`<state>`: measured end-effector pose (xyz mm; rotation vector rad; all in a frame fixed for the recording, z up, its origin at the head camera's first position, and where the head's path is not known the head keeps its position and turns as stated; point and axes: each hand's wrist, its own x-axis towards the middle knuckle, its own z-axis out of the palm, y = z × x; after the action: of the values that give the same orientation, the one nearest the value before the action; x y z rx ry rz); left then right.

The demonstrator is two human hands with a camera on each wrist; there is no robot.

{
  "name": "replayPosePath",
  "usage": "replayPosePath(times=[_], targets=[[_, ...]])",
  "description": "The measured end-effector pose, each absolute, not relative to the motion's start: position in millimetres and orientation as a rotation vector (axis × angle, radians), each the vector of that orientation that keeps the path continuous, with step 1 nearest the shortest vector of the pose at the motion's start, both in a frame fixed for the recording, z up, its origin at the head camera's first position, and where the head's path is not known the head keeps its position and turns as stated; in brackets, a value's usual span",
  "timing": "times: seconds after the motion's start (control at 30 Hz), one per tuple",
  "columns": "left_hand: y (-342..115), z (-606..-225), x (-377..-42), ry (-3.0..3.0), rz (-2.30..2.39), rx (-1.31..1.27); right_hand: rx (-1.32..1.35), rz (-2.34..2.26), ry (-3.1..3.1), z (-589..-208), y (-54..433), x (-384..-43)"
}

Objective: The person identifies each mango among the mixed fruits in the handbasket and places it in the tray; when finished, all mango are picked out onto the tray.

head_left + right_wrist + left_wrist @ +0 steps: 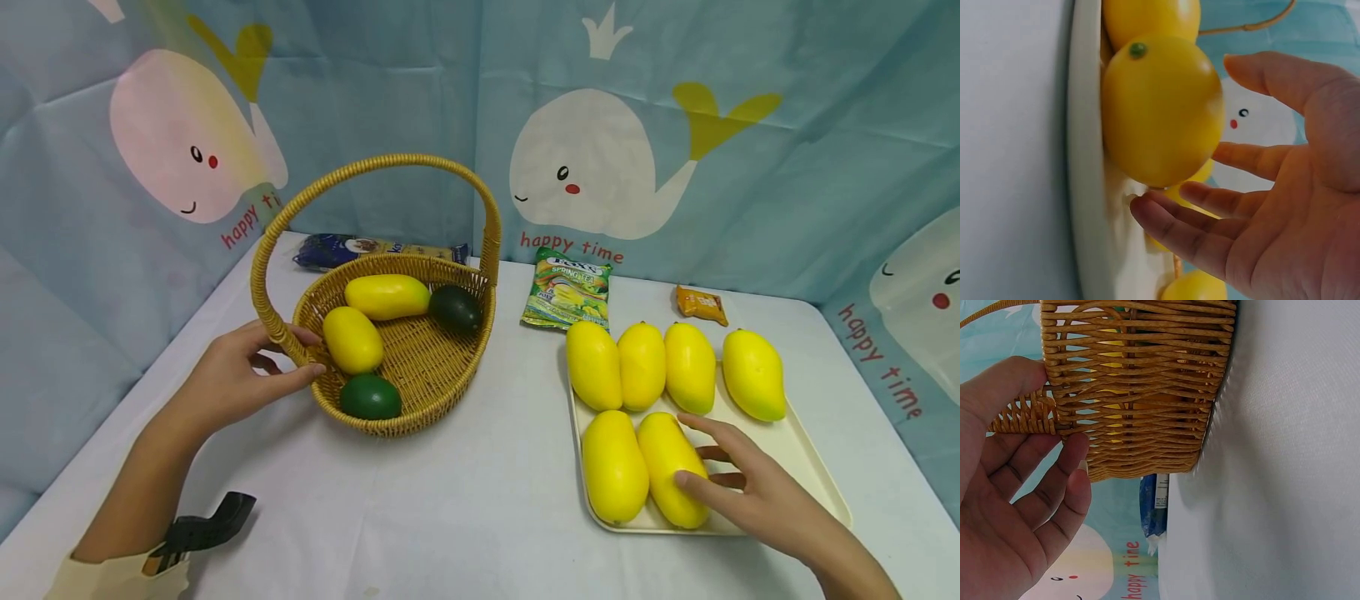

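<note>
My left hand (238, 372) pinches the rim of a woven basket (420, 414) at the foot of its tall handle, thumb and fingers on either side in the left wrist view. Inside lie two yellow mangoes (386, 297) and two dark green, avocado-like fruits (371, 397). At the right, a cream tray (806, 467) carries several yellow mangoes in two rows. Around the front-row mango (1163, 112) nearest the tray's middle, my right hand (757, 487) spreads its fingers loosely. In the right wrist view its thumb stands apart from that mango.
Behind the basket lies a dark blue packet (337, 250). A green candy bag (567, 289) sits behind the tray, with a small orange packet (701, 304) to its right. A printed blue curtain (420, 108) closes off the back and sides of the white table (450, 517).
</note>
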<state>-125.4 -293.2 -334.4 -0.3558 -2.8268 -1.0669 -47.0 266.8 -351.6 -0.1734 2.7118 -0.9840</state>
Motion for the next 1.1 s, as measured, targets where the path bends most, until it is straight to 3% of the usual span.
replayPosePath(times=[0.27, 0.5, 0.73, 1.1], targets=[[-293, -335, -126, -2.834, -1.068, -0.354, -0.410, -0.910, 2.833, -332, 264, -61], [-293, -337, -127, -2.825, -1.061, -0.366, -0.542, -0.818, 2.851, -303, 234, -79], [-293, -336, -126, -2.825, -1.070, -0.371, -0.778, -0.694, 2.810, -282, 176, -109], [-294, -337, -127, -2.803, -1.055, -0.395, -1.121, -0.741, 2.724, -288, 47, -184]])
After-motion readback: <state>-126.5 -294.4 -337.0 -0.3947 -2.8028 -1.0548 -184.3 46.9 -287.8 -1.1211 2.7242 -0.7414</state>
